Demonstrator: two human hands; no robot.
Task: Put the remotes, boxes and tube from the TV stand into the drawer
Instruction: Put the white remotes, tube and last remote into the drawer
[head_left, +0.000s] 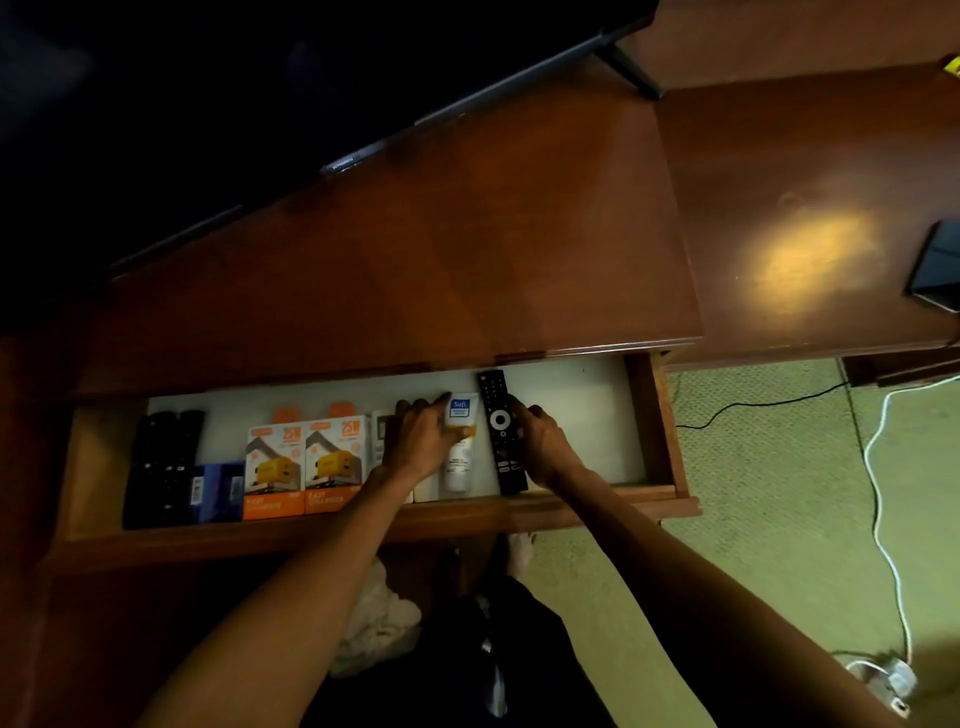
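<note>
The wooden drawer (660, 415) of the TV stand (415, 260) stands pulled out. Inside lie, from left to right, black remotes (163, 457), a blue box (218, 491), two orange boxes (304, 467), a white remote (379, 431) partly hidden by my left hand, a white tube (460, 467) and a black TV remote (498, 431). My left hand (423, 439) rests on the white tube's upper end with its fingers around it. My right hand (545, 441) grips the right edge of the black TV remote, which lies on the drawer floor.
A dark TV (208, 104) stands at the back of the TV stand. A dark phone-like object (937, 265) lies on the lower surface at the right. Black and white cables (883, 493) run over the green carpet to the right of the drawer.
</note>
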